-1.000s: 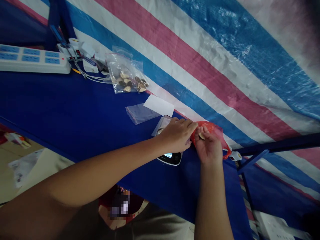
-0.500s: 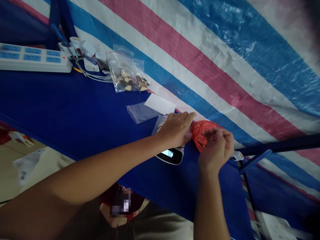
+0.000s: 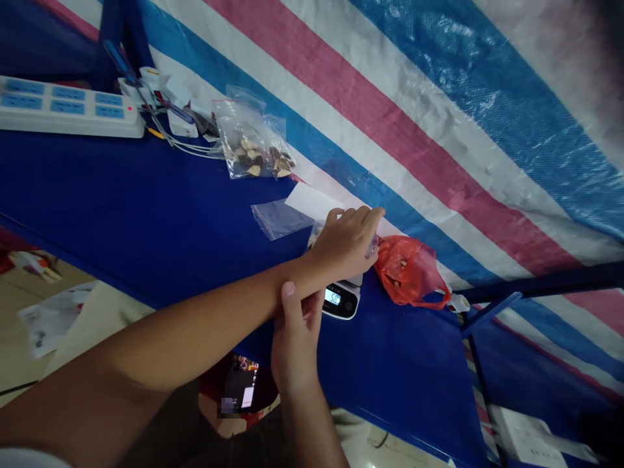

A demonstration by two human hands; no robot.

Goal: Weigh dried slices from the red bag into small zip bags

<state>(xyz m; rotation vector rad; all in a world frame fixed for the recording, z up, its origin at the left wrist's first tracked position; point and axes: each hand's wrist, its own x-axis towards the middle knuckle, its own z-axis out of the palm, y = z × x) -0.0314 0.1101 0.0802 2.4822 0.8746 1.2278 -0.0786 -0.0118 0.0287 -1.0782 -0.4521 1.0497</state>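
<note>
The left hand [image 3: 345, 244] is covering a clear plastic bag [image 3: 316, 236] on the digital scale [image 3: 340, 300], its grip unclear. The right hand [image 3: 295, 344] is hanging open and empty. Any pressing there could be skewing the reading.

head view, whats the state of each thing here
left hand, curled over the scale, clear plastic at its fingertips
right hand, empty, fingers up, by the left forearm
digital scale, on, display lit
red plastic bag, lying unheld, pale pieces inside
clear zip bag, holding brown and cream slices
flat clear bag, looks empty
power strip, red light on
</note>
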